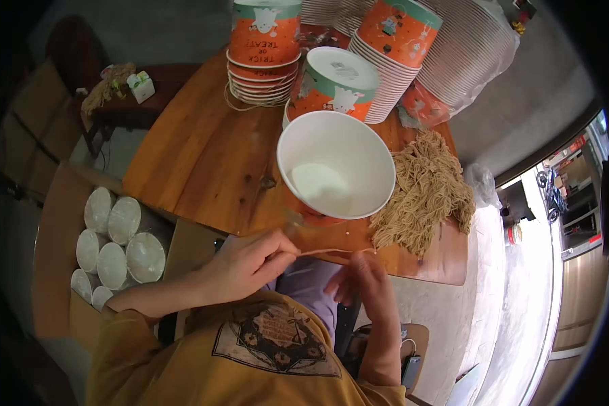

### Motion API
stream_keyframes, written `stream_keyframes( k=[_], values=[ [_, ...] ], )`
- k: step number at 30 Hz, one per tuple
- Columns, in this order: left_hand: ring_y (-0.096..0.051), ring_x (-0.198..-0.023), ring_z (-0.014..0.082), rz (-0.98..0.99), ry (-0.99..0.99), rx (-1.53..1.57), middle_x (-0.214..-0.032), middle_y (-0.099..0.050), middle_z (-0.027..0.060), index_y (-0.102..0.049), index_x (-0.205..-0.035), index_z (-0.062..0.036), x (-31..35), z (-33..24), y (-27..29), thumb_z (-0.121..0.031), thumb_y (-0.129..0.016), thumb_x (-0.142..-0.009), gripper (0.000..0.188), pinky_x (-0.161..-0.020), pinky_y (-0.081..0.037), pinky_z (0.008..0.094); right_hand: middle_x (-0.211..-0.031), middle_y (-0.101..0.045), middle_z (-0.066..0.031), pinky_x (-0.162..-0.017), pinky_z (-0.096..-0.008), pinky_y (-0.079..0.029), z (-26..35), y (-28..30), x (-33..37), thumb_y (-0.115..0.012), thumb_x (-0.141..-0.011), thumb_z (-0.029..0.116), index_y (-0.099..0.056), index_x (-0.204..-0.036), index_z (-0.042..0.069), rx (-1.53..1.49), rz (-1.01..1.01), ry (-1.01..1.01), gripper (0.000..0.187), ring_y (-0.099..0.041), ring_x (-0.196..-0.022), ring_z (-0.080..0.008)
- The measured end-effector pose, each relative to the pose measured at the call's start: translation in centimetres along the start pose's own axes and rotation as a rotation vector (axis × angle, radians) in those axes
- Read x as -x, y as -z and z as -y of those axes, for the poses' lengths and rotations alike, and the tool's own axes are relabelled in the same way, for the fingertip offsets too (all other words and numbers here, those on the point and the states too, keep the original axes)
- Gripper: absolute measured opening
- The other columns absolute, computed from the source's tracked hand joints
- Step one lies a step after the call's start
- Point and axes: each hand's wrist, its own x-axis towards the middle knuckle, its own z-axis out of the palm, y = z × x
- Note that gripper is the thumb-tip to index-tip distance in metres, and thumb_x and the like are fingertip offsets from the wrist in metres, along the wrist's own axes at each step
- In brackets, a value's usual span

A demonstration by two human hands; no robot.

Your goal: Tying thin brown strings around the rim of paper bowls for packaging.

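Observation:
A thin tan cord (328,251) is stretched roughly level in front of my body, just off the near table edge. My left hand (250,267) pinches its left end between thumb and fingertips. At the other end my right hand (362,281), somewhat blurred, has its fingers curled at the cord. Just beyond the cord, a white paper bucket (335,166) with an orange outside is tipped so its mouth faces me. To its right, a heap of tan cords (426,193) lies spread on the table.
The wooden table (203,162) bears stacks of orange-and-green buckets (264,34), one upturned bucket (342,71), and a plastic-wrapped stack (470,54) at the back right. A cardboard box (54,237) with several white-looking buckets (145,257) stands at lower left.

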Motion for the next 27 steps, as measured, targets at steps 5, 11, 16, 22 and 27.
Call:
stream_keyframes(
  k=[5,11,16,22,27],
  values=[
    [-0.061,-0.079,0.0256,-0.107,-0.548,-0.713,-0.089,-0.056,0.0099,-0.056,-0.099,-0.0023,-1.0,-0.5,1.0,-0.008,-0.063,-0.081,0.02,-0.066,-0.052,0.0348,-0.077,-0.064,-0.0118,-0.061,-0.0301,-0.049,1.5,-2.9,3.6,-0.067,-0.089,0.009,-0.06,-0.106,0.002,0.586,-0.338,0.569,0.02,-0.063,-0.066,-0.0192],
    [-0.059,-0.079,0.0238,-0.093,-0.746,-0.935,-0.092,-0.055,0.0095,-0.055,-0.098,-0.0003,-2.3,-2.4,0.3,-0.008,-0.061,-0.079,0.021,-0.066,-0.052,0.0332,-0.088,-0.066,-0.0061,-0.073,-0.025,-0.048,0.6,-6.0,0.7,-0.062,-0.094,0.008,-0.059,-0.105,0.001,0.101,-0.223,0.531,0.013,-0.06,-0.079,-0.0113],
    [-0.059,-0.081,0.0247,-0.028,-0.656,-0.796,-0.093,-0.054,0.0111,-0.054,-0.097,-0.0003,-2.7,-2.0,0.0,-0.006,-0.058,-0.083,0.015,-0.069,-0.053,0.0335,-0.083,-0.064,0.0005,-0.068,-0.0197,-0.045,1.3,-6.5,0.4,-0.064,-0.093,0.006,-0.06,-0.097,0.0,-0.116,-0.298,0.508,0.009,-0.053,-0.074,-0.0031],
    [-0.059,-0.081,0.0278,-0.07,-0.587,-0.692,-0.093,-0.055,0.011,-0.052,-0.102,-0.0015,-3.8,-1.5,0.5,-0.004,-0.065,-0.079,0.026,-0.07,-0.051,0.0359,-0.072,-0.06,0.0054,-0.058,-0.0175,-0.041,1.2,-5.5,-0.2,-0.066,-0.09,0.004,-0.059,-0.09,0.001,-0.046,-0.342,0.456,0.008,-0.047,-0.064,0.0001],
    [-0.054,-0.092,0.0292,-0.194,-0.549,-0.776,-0.092,-0.056,0.0083,-0.055,-0.105,-0.0064,-6.5,-2.1,2.0,-0.004,-0.071,-0.075,0.033,-0.085,-0.041,0.0415,-0.066,-0.059,0.0027,-0.054,-0.0188,-0.041,0.9,-5.9,-1.9,-0.067,-0.089,0.005,-0.059,-0.089,0.002,0.151,-0.524,0.588,0.009,-0.048,-0.059,-0.0008]
  ],
)
